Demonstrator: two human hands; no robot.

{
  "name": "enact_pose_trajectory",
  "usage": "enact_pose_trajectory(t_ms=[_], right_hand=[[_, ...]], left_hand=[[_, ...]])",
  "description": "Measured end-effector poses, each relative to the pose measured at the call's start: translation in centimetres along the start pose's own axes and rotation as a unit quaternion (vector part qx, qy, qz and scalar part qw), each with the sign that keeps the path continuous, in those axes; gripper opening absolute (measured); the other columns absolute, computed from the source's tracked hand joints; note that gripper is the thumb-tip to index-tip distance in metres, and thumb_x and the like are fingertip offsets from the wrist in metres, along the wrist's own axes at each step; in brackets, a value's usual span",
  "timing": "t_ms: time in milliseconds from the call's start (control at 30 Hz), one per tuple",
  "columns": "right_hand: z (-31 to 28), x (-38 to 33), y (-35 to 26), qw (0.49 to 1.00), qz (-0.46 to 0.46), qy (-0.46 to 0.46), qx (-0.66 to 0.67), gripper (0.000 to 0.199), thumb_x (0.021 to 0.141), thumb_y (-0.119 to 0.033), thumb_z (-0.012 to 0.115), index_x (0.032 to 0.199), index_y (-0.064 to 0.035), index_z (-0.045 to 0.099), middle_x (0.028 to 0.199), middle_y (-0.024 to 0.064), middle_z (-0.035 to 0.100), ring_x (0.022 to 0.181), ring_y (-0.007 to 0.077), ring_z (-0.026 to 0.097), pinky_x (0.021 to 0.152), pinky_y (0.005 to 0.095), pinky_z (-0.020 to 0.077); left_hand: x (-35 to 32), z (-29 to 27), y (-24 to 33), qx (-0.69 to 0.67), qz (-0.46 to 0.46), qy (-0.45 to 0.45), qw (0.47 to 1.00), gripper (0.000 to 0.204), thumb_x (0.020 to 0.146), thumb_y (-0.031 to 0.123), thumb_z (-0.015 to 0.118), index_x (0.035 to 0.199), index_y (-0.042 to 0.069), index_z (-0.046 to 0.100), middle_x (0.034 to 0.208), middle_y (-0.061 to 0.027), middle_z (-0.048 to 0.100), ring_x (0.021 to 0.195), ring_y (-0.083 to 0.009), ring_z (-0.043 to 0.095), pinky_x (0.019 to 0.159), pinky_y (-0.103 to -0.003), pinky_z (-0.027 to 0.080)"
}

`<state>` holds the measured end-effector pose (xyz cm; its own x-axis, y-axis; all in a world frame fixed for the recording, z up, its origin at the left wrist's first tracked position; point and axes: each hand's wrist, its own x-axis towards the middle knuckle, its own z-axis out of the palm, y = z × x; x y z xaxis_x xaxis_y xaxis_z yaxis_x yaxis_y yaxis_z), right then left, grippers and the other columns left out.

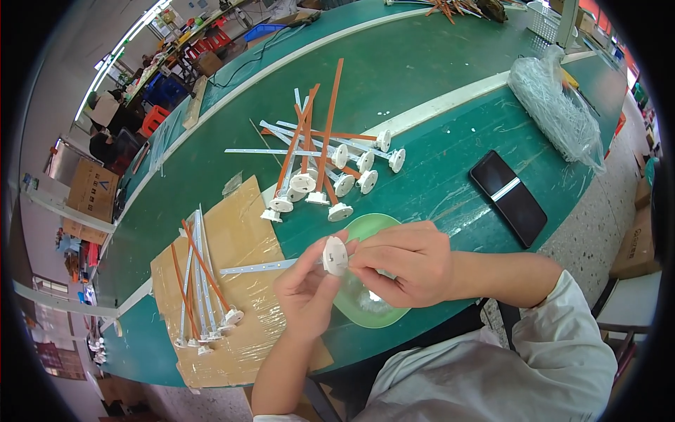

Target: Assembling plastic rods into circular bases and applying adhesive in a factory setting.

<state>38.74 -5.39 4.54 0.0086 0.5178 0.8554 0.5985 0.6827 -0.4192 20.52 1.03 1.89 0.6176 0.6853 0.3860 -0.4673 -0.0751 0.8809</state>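
My left hand (308, 299) grips a white round end cap (335, 256) between thumb and fingers, its flat face turned up. From the cap a pale, thin strip (254, 269) with evenly spaced dots runs out to the left. Close against the cap's right side, my right hand (411, 261) has its thumb and fingers pinched together; whatever lies between the fingertips is too small or hidden to make out. Below both hands sits a light green bowl (376, 321), with small whitish bits (373, 302) inside.
Beyond the hands lies a pile of orange and white strips (330, 133) with round caps. More strips (202, 281) rest on a cardboard sheet (249, 211) at left. To the right are a dark phone (496, 183) and a clear plastic bag (555, 109), on the green table (436, 169).
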Motion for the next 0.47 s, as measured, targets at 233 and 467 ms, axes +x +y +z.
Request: enact_pose_trajectory(t_ms=[233,467], right_hand=[[0.21,0.02,0.19,1.0,0.003,-0.014,0.012,0.019,0.07,0.003,0.074,0.087,-0.0013,0.068,0.081,0.0093,0.07,0.065,0.0217,0.068,0.056,0.0294,0.0549],[0.4,-0.24,0.48,0.999,0.006,-0.05,-0.009,0.022,0.073,-0.001,0.072,0.094,-0.0057,0.065,0.085,0.0064,0.066,0.069,0.0248,0.066,0.057,0.0346,0.0536]], left_hand=[[-0.49,-0.4,-0.23,0.01,-0.014,-0.003,1.0,0.049,0.093,0.002,0.063,0.14,0.003,0.049,0.136,-0.0306,0.052,0.13,-0.0348,0.051,0.109,-0.044,0.041],[-0.45,0.01,-0.23,0.064,-0.007,0.008,0.998,0.05,0.086,-0.014,0.059,0.134,-0.002,0.055,0.137,-0.0279,0.053,0.124,-0.0312,0.056,0.105,-0.041,0.044]])
